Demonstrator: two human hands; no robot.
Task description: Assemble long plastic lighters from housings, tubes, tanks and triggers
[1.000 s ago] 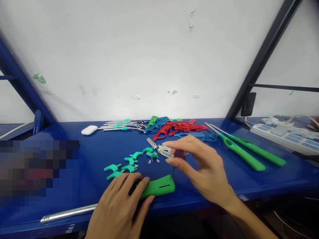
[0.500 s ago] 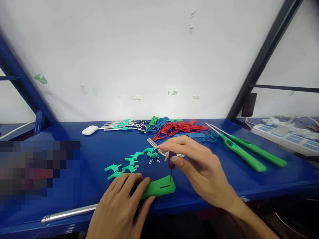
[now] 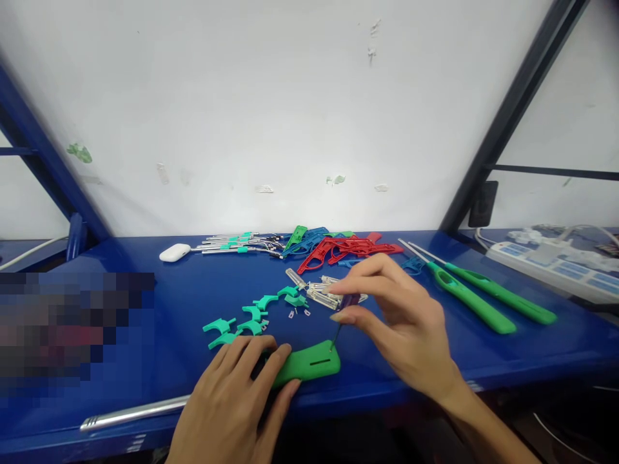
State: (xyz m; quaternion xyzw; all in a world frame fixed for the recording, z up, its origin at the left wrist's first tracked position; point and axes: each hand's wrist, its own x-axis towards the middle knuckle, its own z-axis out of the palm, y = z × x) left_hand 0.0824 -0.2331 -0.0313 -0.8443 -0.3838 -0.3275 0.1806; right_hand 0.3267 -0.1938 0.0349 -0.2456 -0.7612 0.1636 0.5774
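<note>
The left hand (image 3: 232,393) is closed over the green handle (image 3: 309,363), which lies near the edge of the blue table (image 3: 169,306), its right end sticking out from the fingers. This grip seems meant to pin the piece flat and leave that end clear for the tool. A silver tube (image 3: 138,411) runs out on the left of the hand (probably part of the same piece, though the join is covered). The right hand (image 3: 394,322) pinches a dark-handled screwdriver (image 3: 349,300) between thumb and fingers, its shaft leaning down to the handle's far right corner, beside a slot; such a light hold suits twisting. Teal clips (image 3: 251,314) and clear cases (image 3: 323,296) lie farther off, sorted by kind, likely for easy reach. Red frames (image 3: 348,250) lie at the far side, two green lighters (image 3: 476,299) to the right.
</note>
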